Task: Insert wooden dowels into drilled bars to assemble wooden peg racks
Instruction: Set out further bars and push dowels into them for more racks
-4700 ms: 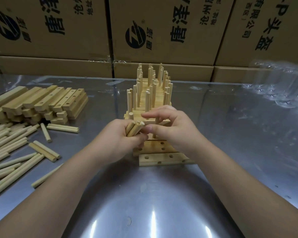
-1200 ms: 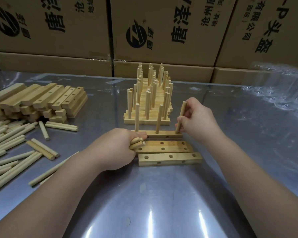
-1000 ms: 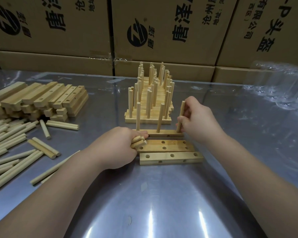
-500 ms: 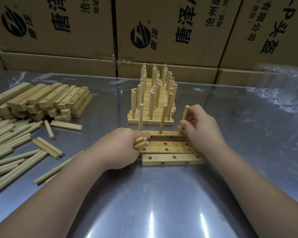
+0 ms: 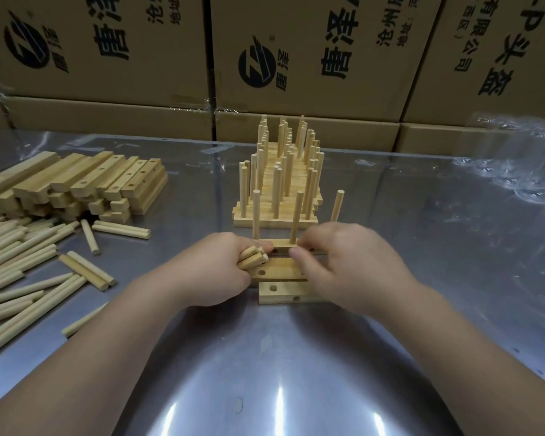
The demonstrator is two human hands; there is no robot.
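Three drilled wooden bars lie side by side on the metal table. The far bar (image 5: 281,243) carries three upright dowels; the rightmost dowel (image 5: 337,205) stands free behind my right hand. The middle bar (image 5: 282,268) and near bar (image 5: 283,293) show bare holes. My left hand (image 5: 213,270) grips a small bundle of dowels (image 5: 251,258) at the bars' left end. My right hand (image 5: 351,265) hovers over the bars with loosely bent fingers, holding nothing, its thumb and forefinger close to the bundle.
Finished peg racks (image 5: 277,217) stand in a row just behind the bars. A pile of drilled bars (image 5: 76,184) and many loose dowels (image 5: 19,262) lie at the left. Cardboard boxes (image 5: 312,58) wall the back. Crumpled clear plastic (image 5: 516,158) sits at the right.
My right hand has let go of the third dowel, which now stands in the far bar, and has moved left toward the bundle in my left hand.
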